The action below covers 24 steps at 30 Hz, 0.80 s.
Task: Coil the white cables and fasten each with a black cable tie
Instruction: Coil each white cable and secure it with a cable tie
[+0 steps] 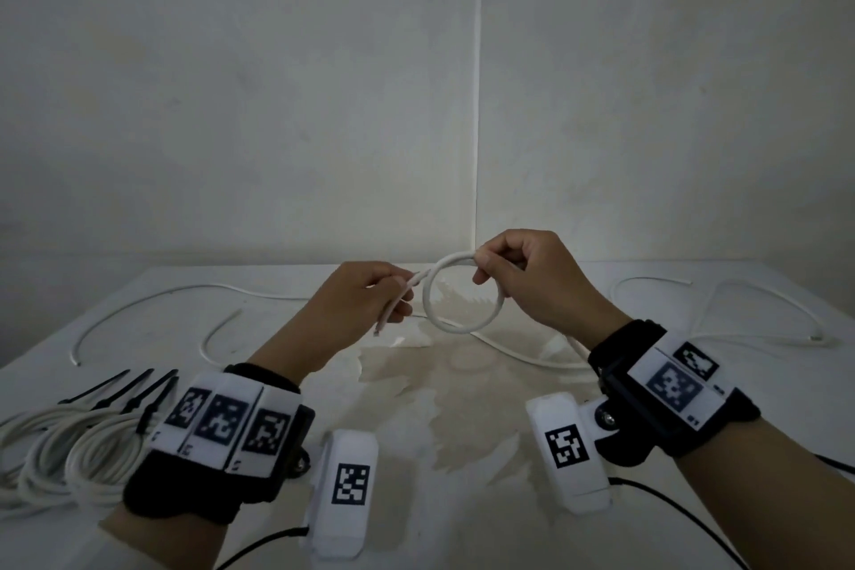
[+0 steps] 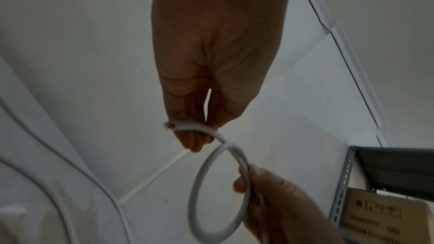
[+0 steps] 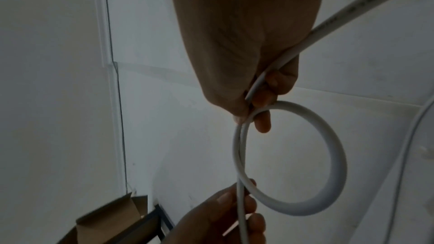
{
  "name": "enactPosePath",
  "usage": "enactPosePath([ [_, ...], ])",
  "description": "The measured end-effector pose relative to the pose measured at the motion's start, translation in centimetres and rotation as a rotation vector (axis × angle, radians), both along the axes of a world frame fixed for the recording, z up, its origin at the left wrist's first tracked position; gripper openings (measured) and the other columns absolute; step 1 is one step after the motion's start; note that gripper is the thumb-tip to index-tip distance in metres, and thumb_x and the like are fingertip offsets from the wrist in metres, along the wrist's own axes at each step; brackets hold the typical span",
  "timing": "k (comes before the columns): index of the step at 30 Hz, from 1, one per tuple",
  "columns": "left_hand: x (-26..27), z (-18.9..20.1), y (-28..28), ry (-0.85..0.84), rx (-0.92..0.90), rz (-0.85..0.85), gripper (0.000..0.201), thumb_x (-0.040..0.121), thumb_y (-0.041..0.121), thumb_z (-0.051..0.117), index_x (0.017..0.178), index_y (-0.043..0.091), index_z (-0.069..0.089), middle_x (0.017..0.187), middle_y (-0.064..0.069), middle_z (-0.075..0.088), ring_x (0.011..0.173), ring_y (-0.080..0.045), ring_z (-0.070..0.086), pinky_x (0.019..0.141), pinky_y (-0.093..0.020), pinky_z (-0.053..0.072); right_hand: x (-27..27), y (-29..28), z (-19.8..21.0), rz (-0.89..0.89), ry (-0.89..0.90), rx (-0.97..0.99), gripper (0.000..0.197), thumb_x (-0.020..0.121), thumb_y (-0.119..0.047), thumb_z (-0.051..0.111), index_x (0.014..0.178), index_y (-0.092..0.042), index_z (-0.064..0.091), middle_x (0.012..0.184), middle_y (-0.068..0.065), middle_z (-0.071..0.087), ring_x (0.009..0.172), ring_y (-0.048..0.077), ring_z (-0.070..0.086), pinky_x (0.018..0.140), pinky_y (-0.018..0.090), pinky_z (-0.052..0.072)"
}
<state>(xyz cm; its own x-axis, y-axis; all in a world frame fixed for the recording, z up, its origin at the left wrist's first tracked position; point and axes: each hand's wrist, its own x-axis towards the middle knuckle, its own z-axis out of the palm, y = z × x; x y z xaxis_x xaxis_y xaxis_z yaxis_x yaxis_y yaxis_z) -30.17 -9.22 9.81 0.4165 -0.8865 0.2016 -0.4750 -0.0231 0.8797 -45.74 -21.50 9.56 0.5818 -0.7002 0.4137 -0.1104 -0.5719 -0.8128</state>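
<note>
Nearest, above the table (image 1: pixel 462 454), the left hand (image 1: pixel 356 310) pinches the white cable (image 1: pixel 462 329) near its end; the right hand (image 1: pixel 532 278) grips its raised loop. Coiled cables (image 1: pixel 69 454) lie at the table's left.

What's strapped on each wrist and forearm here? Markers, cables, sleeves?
Hands are bare, no gloves or sleeves. The left hand has a black wrist strap with three white panels bearing black square markers. The right hand has a black wrist strap with two such markers. Each carries a white camera block with one marker and a black cable trailing back.
</note>
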Motion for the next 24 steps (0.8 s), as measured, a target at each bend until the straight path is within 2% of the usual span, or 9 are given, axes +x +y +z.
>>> enactPosePath([
  [4, 0.2, 0.2, 0.8, 0.215, -0.067, -0.064, 0.022, 0.091, -0.002, 0.05, 0.087, 0.012, 0.067, 0.071, -0.003, 0.07, 0.063, -0.006, 0.067, 0.062, -0.014, 0.054, 0.0, 0.2, -0.4, -0.008, 0.01, 0.024, 0.015, 0.09, -0.012, 0.056, 0.076, -0.011, 0.062, 0.071, 0.0, 0.069, 0.045, 0.003, 0.057, 0.048, 0.013, 0.044],
  [10, -0.5, -0.3, 0.9, 0.488, -0.096, -0.156, 0.02, 0.082, -0.003, 0.056, 0.094, 0.01, 0.063, 0.06, -0.002, 0.069, 0.06, -0.01, 0.068, 0.059, -0.018, 0.055, -0.1, 0.4, -0.1, 0.005, -0.01, 0.04, 0.016, 0.089, -0.011, 0.056, 0.074, -0.01, 0.061, 0.07, 0.003, 0.068, 0.047, 0.006, 0.06, 0.046, 0.016, 0.045],
  [12, -1.0, -0.4, 0.6, 0.459, -0.098, -0.147, 0.018, 0.078, 0.004, 0.06, 0.093, 0.014, 0.064, 0.054, 0.004, 0.065, 0.054, -0.005, 0.063, 0.057, -0.016, 0.053, -0.1, 0.6, -0.1, 0.003, -0.039, 0.057, 0.014, 0.089, -0.011, 0.057, 0.075, -0.009, 0.061, 0.069, 0.003, 0.068, 0.047, 0.006, 0.06, 0.046, 0.016, 0.046],
  [14, -1.2, -0.6, 0.2, 0.334, -0.114, -0.104, 0.02, 0.072, 0.019, 0.066, 0.092, 0.02, 0.065, 0.052, 0.011, 0.059, 0.05, -0.001, 0.054, 0.055, -0.012, 0.048, -0.2, 0.7, 0.1, 0.001, -0.067, 0.072, 0.014, 0.089, -0.01, 0.057, 0.075, -0.009, 0.06, 0.068, 0.003, 0.067, 0.047, 0.007, 0.059, 0.046, 0.017, 0.045],
  [16, -1.4, -0.6, 0.1, 0.248, -0.124, -0.109, 0.028, 0.062, 0.031, 0.067, 0.088, 0.022, 0.066, 0.058, 0.014, 0.062, 0.054, -0.001, 0.055, 0.061, -0.013, 0.048, -0.4, 0.7, 0.2, 0.009, -0.081, 0.077, 0.015, 0.089, -0.009, 0.057, 0.074, -0.01, 0.06, 0.067, 0.003, 0.067, 0.047, 0.008, 0.059, 0.046, 0.017, 0.045],
  [18, -2.0, -0.7, 0.1, 0.266, -0.113, -0.165, 0.026, 0.062, 0.031, 0.065, 0.084, 0.017, 0.066, 0.065, 0.009, 0.068, 0.063, -0.004, 0.063, 0.073, -0.019, 0.053, -0.5, 0.8, 0.3, 0.02, -0.079, 0.072, 0.015, 0.089, -0.009, 0.057, 0.074, -0.01, 0.06, 0.067, 0.004, 0.067, 0.047, 0.008, 0.059, 0.046, 0.017, 0.045],
  [19, -2.3, -0.6, 0.1, 0.291, -0.114, -0.19, 0.024, 0.063, 0.029, 0.064, 0.082, 0.015, 0.066, 0.065, 0.006, 0.068, 0.065, -0.007, 0.064, 0.073, -0.022, 0.055, -0.5, 0.9, 0.3, 0.023, -0.077, 0.07, 0.015, 0.089, -0.009, 0.057, 0.074, -0.01, 0.059, 0.067, 0.004, 0.067, 0.046, 0.008, 0.059, 0.046, 0.017, 0.045],
  [22, -3.3, -0.2, -0.2, 0.303, -0.142, -0.172, 0.019, 0.067, 0.02, 0.068, 0.079, 0.006, 0.062, 0.058, 0.001, 0.062, 0.051, -0.01, 0.061, 0.058, -0.022, 0.056, -0.4, 1.3, 0.2, 0.021, -0.093, 0.08, 0.013, 0.089, -0.01, 0.057, 0.076, -0.007, 0.059, 0.066, 0.005, 0.067, 0.046, 0.008, 0.058, 0.046, 0.018, 0.046],
  [24, -3.3, -0.3, -0.6, 0.19, -0.166, -0.07, 0.019, 0.07, 0.013, 0.074, 0.076, 0.002, 0.059, 0.052, 0.004, 0.06, 0.043, -0.01, 0.058, 0.052, -0.024, 0.053, -0.6, 1.5, 0.3, 0.026, -0.121, 0.113, 0.014, 0.089, -0.011, 0.057, 0.077, -0.004, 0.058, 0.065, 0.007, 0.067, 0.045, 0.01, 0.058, 0.045, 0.02, 0.046],
])
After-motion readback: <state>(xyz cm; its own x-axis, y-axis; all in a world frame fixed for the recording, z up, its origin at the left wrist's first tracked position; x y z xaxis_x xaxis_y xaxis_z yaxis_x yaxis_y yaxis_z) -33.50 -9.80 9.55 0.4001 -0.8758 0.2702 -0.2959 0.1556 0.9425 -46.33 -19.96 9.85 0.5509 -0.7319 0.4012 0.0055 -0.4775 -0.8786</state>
